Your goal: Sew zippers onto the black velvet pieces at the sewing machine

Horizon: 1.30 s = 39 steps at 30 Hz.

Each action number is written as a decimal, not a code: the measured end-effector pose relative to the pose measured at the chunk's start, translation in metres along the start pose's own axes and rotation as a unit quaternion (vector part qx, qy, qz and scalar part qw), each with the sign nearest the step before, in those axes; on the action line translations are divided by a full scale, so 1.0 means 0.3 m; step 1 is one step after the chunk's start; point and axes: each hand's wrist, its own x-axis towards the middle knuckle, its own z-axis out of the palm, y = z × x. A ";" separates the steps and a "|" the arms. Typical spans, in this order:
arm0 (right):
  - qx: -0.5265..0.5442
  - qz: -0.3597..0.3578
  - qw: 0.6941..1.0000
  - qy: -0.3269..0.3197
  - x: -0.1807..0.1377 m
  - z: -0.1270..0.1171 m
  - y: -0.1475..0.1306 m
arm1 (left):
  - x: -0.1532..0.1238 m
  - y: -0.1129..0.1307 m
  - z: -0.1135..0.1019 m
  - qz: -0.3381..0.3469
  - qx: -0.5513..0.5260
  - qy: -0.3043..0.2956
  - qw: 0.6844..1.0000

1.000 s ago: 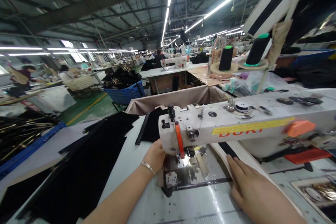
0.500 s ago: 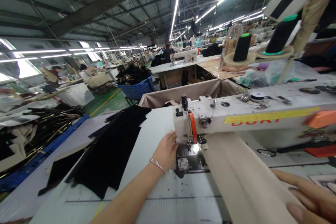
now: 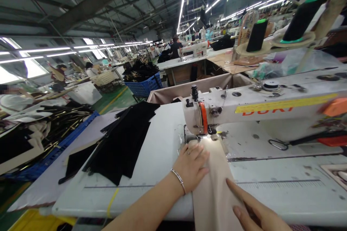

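A long strip of beige fabric (image 3: 214, 184) lies on the white sewing table (image 3: 162, 151), its far end under the needle of the white sewing machine (image 3: 244, 106). My left hand (image 3: 192, 164) rests flat on the strip's left edge just before the presser foot, fingers stretched out. My right hand (image 3: 255, 211) lies on the strip near the table's front edge, fingers extended and pointing left. A silver bracelet circles my left wrist.
A pile of black fabric pieces (image 3: 121, 140) lies on the table to the left. A blue crate (image 3: 48, 151) of dark and beige parts stands at far left. Black thread cones (image 3: 256, 34) stand behind the machine. A beige cloth bin (image 3: 189, 88) sits behind the table. Other workers sit farther off.
The beige strip was laid under the needle. My left hand moved from beside the machine head onto the strip, and my right hand came in from the right onto its near part.
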 end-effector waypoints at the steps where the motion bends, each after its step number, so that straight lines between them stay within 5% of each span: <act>1: -0.012 -0.003 1.000 0.007 0.014 -0.001 -0.014 | 0.002 -0.004 -0.005 -0.004 0.004 0.001 1.000; 16: -0.166 -0.103 0.980 0.046 0.065 -0.036 -0.044 | 0.025 -0.033 -0.005 -0.020 -0.017 0.019 0.999; 19: -0.243 -0.125 0.958 0.083 0.125 -0.066 -0.083 | 0.024 -0.027 -0.003 -0.016 -0.012 0.020 1.000; 25: -0.359 -0.287 0.879 0.125 0.363 -0.072 -0.136 | 0.021 -0.021 0.014 0.008 -0.001 0.029 1.000; 32: -0.370 -0.290 0.872 0.139 0.414 -0.045 -0.097 | 0.017 -0.015 0.014 -0.003 -0.002 0.027 1.000; 35: -0.381 -0.285 0.869 0.135 0.409 -0.048 -0.103 | -0.049 0.022 0.004 0.041 -0.005 -0.007 0.999; 39: -0.394 -0.272 0.867 0.134 0.410 -0.048 -0.117 | -0.191 0.057 0.024 0.183 0.027 -0.026 0.982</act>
